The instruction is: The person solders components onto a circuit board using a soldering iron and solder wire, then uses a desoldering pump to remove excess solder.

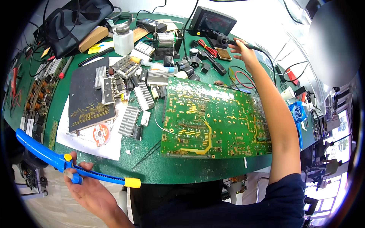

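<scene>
My left hand (89, 190) is at the lower left, off the front edge of the green table. Its fingers are closed round a blue solder sucker (42, 150) with a yellow button and a yellow end. At the far right my right hand (245, 53) grips the black handle of a soldering iron (249, 46), whose cable trails down to the right. The iron's front end meets a dark stand (219, 38), so its tip is hidden. Between my arms lies a large green circuit board (224, 117), solder side up.
Tweezers (146, 155) lie left of the board. Heat sinks (143, 95) and capacitors crowd the middle, beside a black notebook (89, 110) on white paper. A white dispenser bottle (123, 42) and a dark-screened box (212, 22) stand behind. More boards (38, 95) line the left side.
</scene>
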`<state>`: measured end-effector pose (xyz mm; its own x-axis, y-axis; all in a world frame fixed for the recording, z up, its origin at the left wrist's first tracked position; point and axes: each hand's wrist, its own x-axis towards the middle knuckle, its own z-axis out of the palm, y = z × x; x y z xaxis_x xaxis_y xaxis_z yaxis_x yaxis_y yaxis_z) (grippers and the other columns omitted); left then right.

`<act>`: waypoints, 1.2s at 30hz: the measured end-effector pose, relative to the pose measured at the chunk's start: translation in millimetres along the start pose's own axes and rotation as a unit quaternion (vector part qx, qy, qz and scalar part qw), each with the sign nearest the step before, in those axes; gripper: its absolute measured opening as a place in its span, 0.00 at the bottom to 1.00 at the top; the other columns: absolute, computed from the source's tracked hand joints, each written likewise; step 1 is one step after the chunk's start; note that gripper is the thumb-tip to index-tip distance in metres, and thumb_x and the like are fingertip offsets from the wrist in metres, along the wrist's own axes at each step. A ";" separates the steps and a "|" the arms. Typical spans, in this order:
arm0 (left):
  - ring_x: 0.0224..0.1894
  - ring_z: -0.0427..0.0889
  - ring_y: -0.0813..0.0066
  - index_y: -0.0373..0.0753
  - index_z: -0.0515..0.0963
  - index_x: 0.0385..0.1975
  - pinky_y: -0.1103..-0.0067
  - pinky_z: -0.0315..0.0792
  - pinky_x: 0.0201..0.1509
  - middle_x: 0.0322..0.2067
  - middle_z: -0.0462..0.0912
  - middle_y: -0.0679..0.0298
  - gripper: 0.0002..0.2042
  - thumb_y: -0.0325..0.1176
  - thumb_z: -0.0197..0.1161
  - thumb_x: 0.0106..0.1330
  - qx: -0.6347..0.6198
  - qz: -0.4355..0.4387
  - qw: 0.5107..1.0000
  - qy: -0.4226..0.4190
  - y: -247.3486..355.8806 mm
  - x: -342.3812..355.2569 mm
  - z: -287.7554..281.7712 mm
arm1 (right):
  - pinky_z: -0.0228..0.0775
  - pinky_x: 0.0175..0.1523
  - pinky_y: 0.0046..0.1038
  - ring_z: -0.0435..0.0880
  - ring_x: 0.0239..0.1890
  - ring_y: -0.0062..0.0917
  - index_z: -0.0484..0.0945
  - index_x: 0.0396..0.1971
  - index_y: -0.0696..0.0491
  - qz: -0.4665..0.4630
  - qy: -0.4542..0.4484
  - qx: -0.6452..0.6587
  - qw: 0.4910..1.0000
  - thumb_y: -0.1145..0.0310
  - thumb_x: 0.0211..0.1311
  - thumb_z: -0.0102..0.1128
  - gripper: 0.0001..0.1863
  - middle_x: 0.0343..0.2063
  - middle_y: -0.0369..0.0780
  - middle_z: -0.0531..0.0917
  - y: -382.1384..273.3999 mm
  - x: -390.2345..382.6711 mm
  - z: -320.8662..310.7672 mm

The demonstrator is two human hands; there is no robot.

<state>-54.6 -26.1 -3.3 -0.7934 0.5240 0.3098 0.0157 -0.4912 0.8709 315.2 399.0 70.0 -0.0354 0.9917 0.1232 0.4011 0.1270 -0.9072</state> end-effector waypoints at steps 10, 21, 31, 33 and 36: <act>0.42 0.73 0.71 0.40 0.69 0.46 0.74 0.66 0.53 0.59 0.65 0.48 0.19 0.49 0.52 0.68 0.002 -0.025 0.999 -0.035 -1.3 -2.4 -3.4 | 0.69 0.42 0.27 0.76 0.38 0.21 0.67 0.55 0.51 0.062 0.000 -0.072 0.995 0.47 0.66 0.48 0.27 0.43 0.39 0.81 12.0 21.4 8.8; 0.37 0.75 0.75 0.34 0.70 0.44 0.79 0.70 0.42 0.48 0.75 0.53 0.19 0.46 0.57 0.67 -0.038 -0.042 0.991 -0.124 5.2 -5.1 0.0 | 0.61 0.22 0.13 0.70 0.21 0.13 0.71 0.48 0.63 0.168 -0.179 0.183 0.952 0.43 0.65 0.49 0.33 0.30 0.35 0.81 -48.0 -94.0 4.1; 0.37 0.75 0.77 0.36 0.78 0.37 0.80 0.68 0.42 0.38 0.76 0.62 0.11 0.29 0.69 0.55 0.115 0.016 0.960 -0.256 26.9 -18.4 5.1 | 0.69 0.36 0.17 0.74 0.31 0.12 0.77 0.45 0.58 -0.102 -0.360 -0.028 0.927 0.62 0.64 0.56 0.16 0.30 0.35 0.80 -156.3 -301.5 86.9; 0.34 0.76 0.72 0.38 0.79 0.35 0.79 0.69 0.38 0.36 0.75 0.60 0.12 0.28 0.71 0.51 0.173 0.058 0.941 -0.286 38.2 -23.6 11.8 | 0.70 0.39 0.17 0.76 0.34 0.13 0.75 0.45 0.61 -0.064 -0.391 0.002 0.918 0.67 0.63 0.59 0.15 0.32 0.37 0.81 -154.4 -334.0 108.5; 0.33 0.76 0.63 0.40 0.79 0.36 0.75 0.69 0.36 0.34 0.75 0.59 0.13 0.31 0.71 0.50 0.204 0.118 0.916 -0.324 47.5 -32.8 19.0 | 0.69 0.36 0.14 0.78 0.32 0.12 0.73 0.44 0.64 0.021 -0.401 0.164 0.901 0.74 0.63 0.57 0.12 0.32 0.37 0.81 -135.2 -362.3 137.0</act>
<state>-16.3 -53.3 35.2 -0.2129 0.8047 0.5542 0.4704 -0.4127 0.7800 148.4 24.9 92.9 -0.7291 0.6729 -0.1248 0.1307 -0.0422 -0.9905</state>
